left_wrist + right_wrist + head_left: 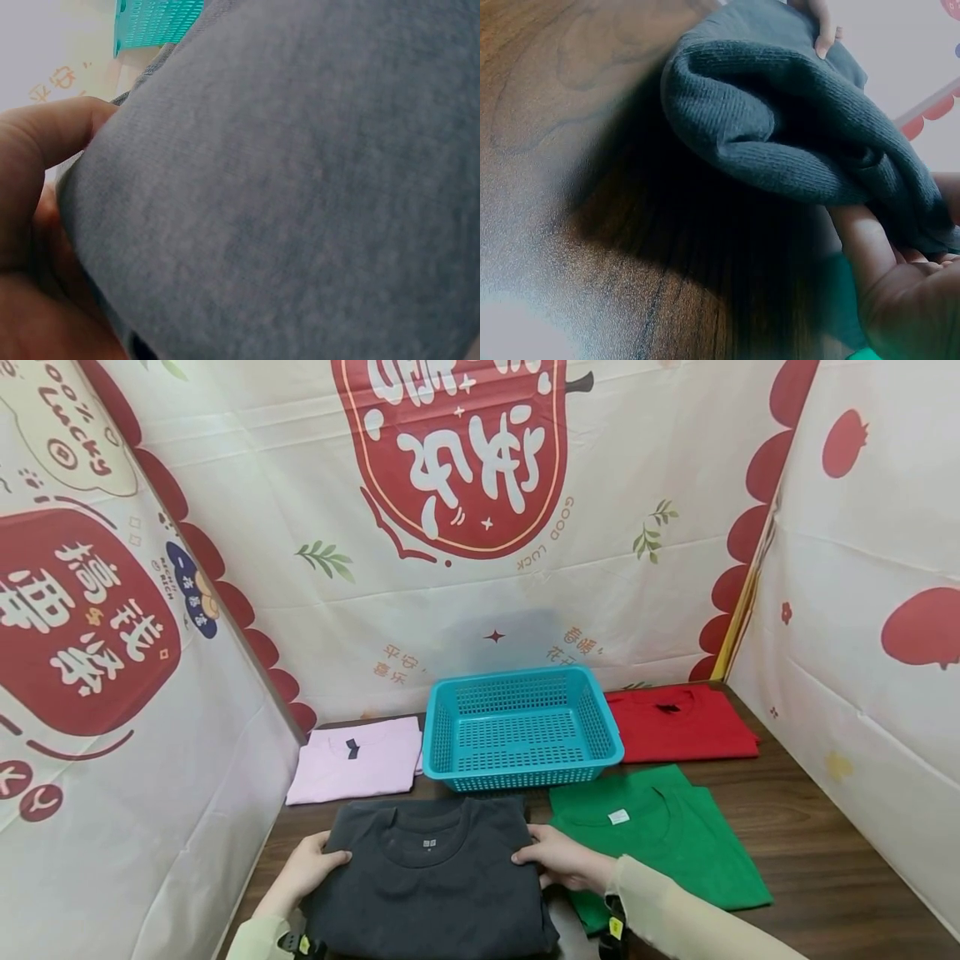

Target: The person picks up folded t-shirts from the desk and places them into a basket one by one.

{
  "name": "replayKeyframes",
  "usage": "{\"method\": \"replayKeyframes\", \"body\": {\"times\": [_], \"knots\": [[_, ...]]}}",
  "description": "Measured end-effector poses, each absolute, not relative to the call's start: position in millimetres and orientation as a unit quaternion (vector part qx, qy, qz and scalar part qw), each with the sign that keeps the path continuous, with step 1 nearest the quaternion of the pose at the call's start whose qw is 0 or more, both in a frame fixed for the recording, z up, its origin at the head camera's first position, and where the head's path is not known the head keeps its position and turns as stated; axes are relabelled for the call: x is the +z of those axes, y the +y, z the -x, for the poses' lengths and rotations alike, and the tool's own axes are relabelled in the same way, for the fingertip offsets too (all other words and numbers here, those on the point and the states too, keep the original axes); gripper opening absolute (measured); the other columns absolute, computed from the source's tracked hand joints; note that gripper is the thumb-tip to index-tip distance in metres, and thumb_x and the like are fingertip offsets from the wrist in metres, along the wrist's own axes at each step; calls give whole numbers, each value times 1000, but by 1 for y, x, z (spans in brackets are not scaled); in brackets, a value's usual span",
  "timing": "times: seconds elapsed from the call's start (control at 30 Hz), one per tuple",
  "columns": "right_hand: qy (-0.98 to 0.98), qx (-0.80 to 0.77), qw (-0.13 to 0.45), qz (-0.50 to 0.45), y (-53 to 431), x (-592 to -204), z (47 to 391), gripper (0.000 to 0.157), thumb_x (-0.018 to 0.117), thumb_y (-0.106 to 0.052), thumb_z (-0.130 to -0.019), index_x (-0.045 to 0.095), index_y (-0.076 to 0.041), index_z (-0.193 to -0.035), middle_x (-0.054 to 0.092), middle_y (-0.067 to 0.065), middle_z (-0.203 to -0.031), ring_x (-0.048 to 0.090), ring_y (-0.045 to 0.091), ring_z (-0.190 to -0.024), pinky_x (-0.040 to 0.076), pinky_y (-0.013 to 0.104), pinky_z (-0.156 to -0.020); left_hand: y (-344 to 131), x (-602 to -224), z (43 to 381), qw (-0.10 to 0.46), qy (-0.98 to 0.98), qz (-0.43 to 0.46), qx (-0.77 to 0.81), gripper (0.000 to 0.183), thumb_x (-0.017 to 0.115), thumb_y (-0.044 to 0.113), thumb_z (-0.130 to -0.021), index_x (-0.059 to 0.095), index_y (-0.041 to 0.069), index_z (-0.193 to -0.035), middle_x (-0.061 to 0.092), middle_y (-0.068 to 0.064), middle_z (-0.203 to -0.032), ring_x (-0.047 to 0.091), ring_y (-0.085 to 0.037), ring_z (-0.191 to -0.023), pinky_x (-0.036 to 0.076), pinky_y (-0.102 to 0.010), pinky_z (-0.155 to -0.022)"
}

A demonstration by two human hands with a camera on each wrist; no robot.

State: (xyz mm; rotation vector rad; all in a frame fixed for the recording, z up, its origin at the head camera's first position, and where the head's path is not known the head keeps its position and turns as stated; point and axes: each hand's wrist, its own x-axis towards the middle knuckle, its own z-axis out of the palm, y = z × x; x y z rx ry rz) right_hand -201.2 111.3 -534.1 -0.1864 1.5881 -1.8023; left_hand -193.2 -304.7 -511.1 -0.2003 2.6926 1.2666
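"GOOD LUCK" backdrop (480,585) behind dark shirt (431,897)

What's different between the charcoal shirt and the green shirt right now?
The charcoal shirt is dark gray, while the green shirt is bright green. The left hand and right hand grip the charcoal shirt's sides; the green shirt lies on the table, ungripped. The charcoal shirt has a small pale neck print, the green shirt a white tag. Both are folded, necklines showing.
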Motion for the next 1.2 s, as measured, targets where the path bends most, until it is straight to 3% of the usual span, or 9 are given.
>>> {"method": "replayKeyframes", "body": {"times": [0.83,1.2], "knots": [[615,-699,355,88,107,-512,193,60,62,-7,-92,34,8,-143,64,18,-111,67,35,-95,57,45,-75,-310,-480,183,76,919,41,386,49,71,17,-84,59,-11,-121,66,-22,-110,64,-32,-94,51,-50,-80],[624,-695,345,94,107,-500,188,58,63,-8,-91,37,7,-141,65,17,-108,69,32,-90,57,44,-71,-312,-464,178,65,925,25,372,48,71,18,-83,60,-10,-121,67,-20,-108,65,-29,-90,53,-47,-76]]}}
